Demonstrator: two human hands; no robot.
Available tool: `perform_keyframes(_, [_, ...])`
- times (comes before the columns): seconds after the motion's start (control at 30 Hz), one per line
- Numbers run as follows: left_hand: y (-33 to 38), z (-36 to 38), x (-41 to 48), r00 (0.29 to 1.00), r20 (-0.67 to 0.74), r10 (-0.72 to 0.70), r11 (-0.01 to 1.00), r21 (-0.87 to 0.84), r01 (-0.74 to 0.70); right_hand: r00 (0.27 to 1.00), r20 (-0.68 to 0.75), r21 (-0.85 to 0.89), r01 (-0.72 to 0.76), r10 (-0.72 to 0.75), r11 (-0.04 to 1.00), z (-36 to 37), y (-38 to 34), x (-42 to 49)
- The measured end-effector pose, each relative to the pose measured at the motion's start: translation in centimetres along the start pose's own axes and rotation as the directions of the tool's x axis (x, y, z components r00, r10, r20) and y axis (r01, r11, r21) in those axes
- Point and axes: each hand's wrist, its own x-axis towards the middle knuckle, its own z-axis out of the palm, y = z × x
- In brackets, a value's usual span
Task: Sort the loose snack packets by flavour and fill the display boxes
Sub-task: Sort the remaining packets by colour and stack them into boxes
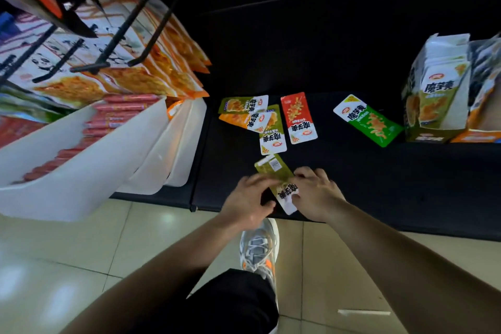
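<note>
Both hands meet over a small stack of olive-green snack packets [279, 176] at the front of the black shelf [379, 184]. My left hand [249, 202] grips the stack from the left and my right hand [315, 194] from the right. Farther back lie loose packets: an olive and orange overlapping pile [253, 117], a red packet [298, 117] and a bright green packet [367, 121]. An olive display box [436, 95], full of upright packets, stands at the right, with an orange box [485, 106] beside it.
A white bin of red sausages [89, 149] and more white bins [176, 149] sit at the left, under hanging orange snack bags [122, 62] on black hooks. Below the shelf edge are floor tiles and my shoe [259, 247].
</note>
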Motion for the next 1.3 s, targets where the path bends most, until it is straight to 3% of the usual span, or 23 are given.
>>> perform_keyframes(0.07, [-0.9, -0.6, 0.6, 0.994, 0.101, 0.046, 0.958, 0.278, -0.073, 0.998, -0.054, 0.009, -0.02, 0.02, 1.0, 0.0, 0.1, 0.4])
perform_keyframes(0.17, [-0.7, -0.1, 1.3, 0.979, 0.198, 0.056, 0.881, 0.452, -0.142, 0.994, -0.109, -0.024, 0.008, -0.011, 1.0, -0.6, 0.0, 1.4])
perform_keyframes(0.33, [-0.4, 1.6, 0.3, 0.982, -0.022, 0.189, 0.832, 0.534, -0.149, 0.995, -0.009, -0.16, 0.092, -0.095, 0.983, -2.8, -0.7, 4.7])
perform_keyframes(0.5, [-1.2, 1.6, -1.8, 0.972, -0.104, 0.211, 0.841, 0.526, -0.126, 0.99, 0.089, -0.273, 0.132, -0.111, 0.953, -2.6, -1.0, 6.2])
perform_keyframes(0.6, [-1.9, 0.8, -3.0, 0.959, -0.219, 0.179, 0.902, 0.427, -0.07, 0.99, -0.009, -0.366, 0.13, -0.143, 0.921, -1.2, 0.3, 4.6])
perform_keyframes(0.7, [-2.6, -0.1, -3.5, 0.938, -0.341, 0.06, 0.952, 0.302, 0.049, 0.97, -0.119, -0.435, 0.14, -0.21, 0.89, -0.1, 2.3, 2.3])
perform_keyframes(0.8, [-2.8, -0.6, -3.1, 0.931, -0.345, -0.123, 0.967, 0.171, 0.191, 0.963, -0.141, -0.442, 0.146, -0.229, 0.885, 0.4, 3.9, 0.7])
perform_keyframes(0.93, [-2.5, -0.6, -2.3, 0.909, -0.333, -0.251, 0.959, 0.047, 0.281, 0.963, -0.178, -0.39, 0.119, -0.202, 0.913, 0.9, 4.0, -0.1])
perform_keyframes(1.13, [-2.3, -1.2, -2.1, 0.89, -0.308, -0.338, 0.941, -0.108, 0.32, 0.943, -0.326, -0.256, -0.153, 0.064, 0.955, 0.7, 2.5, 1.0])
perform_keyframes(1.23, [-2.5, -1.2, -1.9, 0.89, -0.31, -0.334, 0.941, -0.16, 0.297, 0.924, -0.283, -0.088, -0.29, 0.256, 0.953, 0.1, 2.3, 1.8])
perform_keyframes(1.3, [-2.6, -1.1, -1.8, 0.891, -0.306, -0.334, 0.939, -0.193, 0.286, 0.935, -0.23, -0.062, -0.291, 0.27, 0.955, -0.3, 2.2, 1.9])
